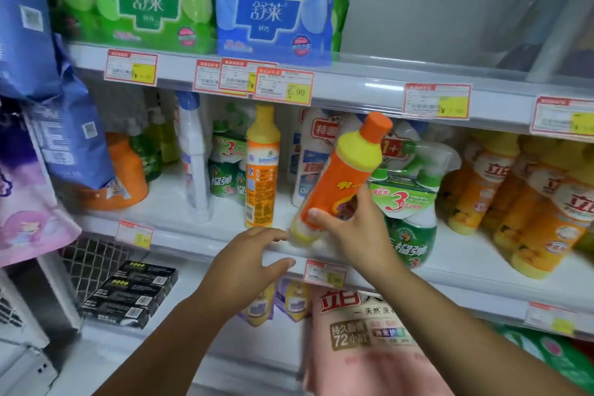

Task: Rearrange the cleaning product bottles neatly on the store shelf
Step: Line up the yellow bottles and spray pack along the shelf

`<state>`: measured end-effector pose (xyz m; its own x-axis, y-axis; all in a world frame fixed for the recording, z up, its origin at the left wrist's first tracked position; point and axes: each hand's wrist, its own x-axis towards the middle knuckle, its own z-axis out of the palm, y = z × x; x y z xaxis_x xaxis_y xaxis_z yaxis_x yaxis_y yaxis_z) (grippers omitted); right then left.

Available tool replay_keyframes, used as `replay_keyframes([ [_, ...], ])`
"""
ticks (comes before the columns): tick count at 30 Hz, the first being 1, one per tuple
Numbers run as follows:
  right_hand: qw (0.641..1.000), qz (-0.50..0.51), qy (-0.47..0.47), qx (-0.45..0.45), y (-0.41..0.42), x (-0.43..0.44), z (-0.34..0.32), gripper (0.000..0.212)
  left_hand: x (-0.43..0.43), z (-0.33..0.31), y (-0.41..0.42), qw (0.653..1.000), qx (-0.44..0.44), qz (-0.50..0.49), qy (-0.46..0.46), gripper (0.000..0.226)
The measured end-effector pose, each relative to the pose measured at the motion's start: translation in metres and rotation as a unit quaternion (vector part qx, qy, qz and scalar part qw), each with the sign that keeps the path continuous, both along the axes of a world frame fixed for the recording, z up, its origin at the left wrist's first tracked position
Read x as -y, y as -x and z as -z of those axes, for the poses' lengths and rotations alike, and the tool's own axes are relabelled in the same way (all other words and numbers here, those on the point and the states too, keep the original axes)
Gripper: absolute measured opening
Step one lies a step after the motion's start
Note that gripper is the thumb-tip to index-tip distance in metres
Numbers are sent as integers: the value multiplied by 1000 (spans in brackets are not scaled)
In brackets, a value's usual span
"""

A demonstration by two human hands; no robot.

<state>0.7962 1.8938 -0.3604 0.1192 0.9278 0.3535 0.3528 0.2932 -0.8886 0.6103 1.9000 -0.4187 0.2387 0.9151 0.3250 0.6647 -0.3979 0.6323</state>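
My right hand [356,228] grips an orange and yellow bottle [345,170] with an orange cap, tilted to the right above the front of the middle shelf [193,235]. My left hand [247,264] hovers open in front of the shelf edge, just left of the bottle's base, holding nothing. A similar yellow and orange bottle [262,167] stands upright on the shelf to the left. A white bottle with a blue cap [194,154] stands further left. Green spray bottle packs [409,212] stand right behind my right hand.
Orange and yellow bottles [520,202] lean in a row at the right. An orange jug [127,170] sits at the left behind hanging blue bags [69,135]. Green and blue packs [273,10] fill the top shelf. Black boxes [128,292] and a pink bag [369,341] lie below.
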Motion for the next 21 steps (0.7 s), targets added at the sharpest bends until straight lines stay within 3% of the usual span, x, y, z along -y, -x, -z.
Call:
replay_keyframes([
  [6, 994, 52, -1, -98, -77, 57, -13, 50, 3, -13, -53, 999, -17, 27, -15, 39],
  [12, 973, 223, -26, -50, -190, 105, 0, 38, 7, -14, -133, 994, -54, 88, -43, 41],
  [21, 933, 357, -37, 0, -326, 122, 9, 53, 19, -7, -239, 978, -84, 179, -61, 36],
])
